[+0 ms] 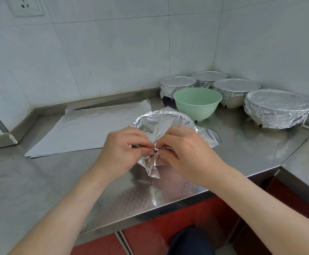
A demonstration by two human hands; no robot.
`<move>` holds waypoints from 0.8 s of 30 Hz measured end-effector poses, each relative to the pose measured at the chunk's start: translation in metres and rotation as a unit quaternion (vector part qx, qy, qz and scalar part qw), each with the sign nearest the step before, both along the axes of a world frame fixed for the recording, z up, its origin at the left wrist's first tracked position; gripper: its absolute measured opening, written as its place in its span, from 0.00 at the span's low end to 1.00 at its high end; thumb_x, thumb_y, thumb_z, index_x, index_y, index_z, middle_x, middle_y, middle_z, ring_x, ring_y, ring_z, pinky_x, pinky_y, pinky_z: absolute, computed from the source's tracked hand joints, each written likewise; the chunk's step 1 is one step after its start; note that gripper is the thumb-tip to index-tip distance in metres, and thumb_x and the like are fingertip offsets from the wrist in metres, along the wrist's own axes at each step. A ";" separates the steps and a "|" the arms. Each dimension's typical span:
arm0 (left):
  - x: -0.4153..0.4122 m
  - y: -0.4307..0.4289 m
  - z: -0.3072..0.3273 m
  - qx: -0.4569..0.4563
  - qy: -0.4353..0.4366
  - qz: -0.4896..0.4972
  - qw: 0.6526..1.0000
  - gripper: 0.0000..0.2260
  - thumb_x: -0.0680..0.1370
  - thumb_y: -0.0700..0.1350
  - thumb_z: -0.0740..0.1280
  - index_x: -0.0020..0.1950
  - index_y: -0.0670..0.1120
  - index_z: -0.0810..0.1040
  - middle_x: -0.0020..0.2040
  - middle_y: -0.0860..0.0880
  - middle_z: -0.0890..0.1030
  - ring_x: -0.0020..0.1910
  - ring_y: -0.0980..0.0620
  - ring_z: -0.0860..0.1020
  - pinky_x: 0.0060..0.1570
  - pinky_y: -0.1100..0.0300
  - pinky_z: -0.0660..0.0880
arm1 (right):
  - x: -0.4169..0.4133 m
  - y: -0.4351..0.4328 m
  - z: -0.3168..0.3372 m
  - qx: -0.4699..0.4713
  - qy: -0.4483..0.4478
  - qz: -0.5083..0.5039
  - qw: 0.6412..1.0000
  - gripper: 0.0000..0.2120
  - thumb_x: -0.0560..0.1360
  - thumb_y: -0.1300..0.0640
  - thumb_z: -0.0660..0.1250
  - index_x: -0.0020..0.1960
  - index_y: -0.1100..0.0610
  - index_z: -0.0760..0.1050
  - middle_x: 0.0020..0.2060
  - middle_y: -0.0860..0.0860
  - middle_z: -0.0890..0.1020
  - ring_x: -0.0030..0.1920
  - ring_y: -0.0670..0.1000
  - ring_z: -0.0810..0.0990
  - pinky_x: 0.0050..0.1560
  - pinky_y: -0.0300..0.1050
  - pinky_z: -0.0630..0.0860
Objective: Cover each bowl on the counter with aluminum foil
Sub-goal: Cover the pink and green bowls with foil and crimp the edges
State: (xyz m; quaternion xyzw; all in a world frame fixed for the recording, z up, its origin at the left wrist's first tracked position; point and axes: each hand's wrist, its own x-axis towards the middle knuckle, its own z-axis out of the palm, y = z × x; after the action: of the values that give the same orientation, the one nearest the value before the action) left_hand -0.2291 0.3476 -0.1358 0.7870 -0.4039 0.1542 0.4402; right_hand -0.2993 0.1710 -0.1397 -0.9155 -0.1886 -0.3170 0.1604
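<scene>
Fingers (140, 142) of left hand (124, 150) and right hand (186, 151) pinch foil (155, 124) (four wrapped bowls (278, 105), one green bowl (197, 105)).

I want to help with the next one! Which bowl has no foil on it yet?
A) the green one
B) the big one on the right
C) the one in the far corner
A: the green bowl shows its bare inside with nothing over its rim, while the left hand and the right hand pinch the foil on a different one.

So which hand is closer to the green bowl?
Right. The right hand pinches foil just in front of the green bowl; the left hand pinches it farther left.
</scene>
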 end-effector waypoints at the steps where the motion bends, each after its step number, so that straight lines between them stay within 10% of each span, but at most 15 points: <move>1: -0.001 0.000 0.001 0.002 -0.001 -0.003 1.000 0.08 0.64 0.37 0.79 0.38 0.47 0.86 0.41 0.55 0.81 0.40 0.60 0.78 0.41 0.71 0.70 | 0.000 0.001 -0.001 -0.004 -0.006 0.001 1.000 0.07 0.71 0.55 0.67 0.43 0.57 0.81 0.37 0.51 0.79 0.38 0.56 0.77 0.37 0.54 0.76; 10: 0.014 0.006 0.020 0.088 0.044 0.034 0.995 0.07 0.77 0.55 0.68 0.46 0.56 0.85 0.51 0.61 0.82 0.56 0.64 0.75 0.55 0.70 0.69 | -0.008 -0.005 0.004 -0.018 0.010 0.000 1.000 0.13 0.76 0.47 0.60 0.45 0.50 0.81 0.40 0.45 0.78 0.42 0.50 0.75 0.41 0.51 0.72; 16: 0.058 -0.028 0.038 0.194 -0.014 0.235 0.952 0.07 0.76 0.47 0.67 0.52 0.51 0.83 0.49 0.52 0.82 0.50 0.49 0.78 0.49 0.57 0.71 | -0.002 -0.029 0.009 0.143 -0.006 -0.061 0.988 0.08 0.76 0.53 0.66 0.44 0.54 0.83 0.43 0.48 0.80 0.46 0.52 0.78 0.47 0.54 0.75; 20: 0.070 -0.037 0.038 0.241 -0.002 0.249 0.938 0.09 0.74 0.45 0.67 0.38 0.48 0.85 0.37 0.51 0.84 0.38 0.53 0.78 0.32 0.63 0.66 | 0.004 -0.044 0.008 0.206 0.031 -0.160 0.965 0.05 0.74 0.58 0.69 0.46 0.52 0.83 0.44 0.50 0.79 0.46 0.51 0.77 0.49 0.50 0.75; 24: 0.079 -0.037 0.036 0.260 -0.002 0.245 0.934 0.08 0.74 0.46 0.68 0.38 0.48 0.85 0.37 0.51 0.84 0.42 0.49 0.80 0.36 0.61 0.67 | 0.007 -0.048 0.008 0.218 0.066 -0.180 0.957 0.08 0.75 0.56 0.68 0.53 0.50 0.81 0.46 0.49 0.78 0.43 0.47 0.76 0.51 0.46 0.74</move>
State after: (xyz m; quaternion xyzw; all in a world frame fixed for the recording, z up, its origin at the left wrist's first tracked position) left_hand -0.1505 0.3104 -0.0998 0.9481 -0.2254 0.1487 0.1676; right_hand -0.2918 0.1232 -0.1321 -0.8959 0.0641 -0.3126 0.3090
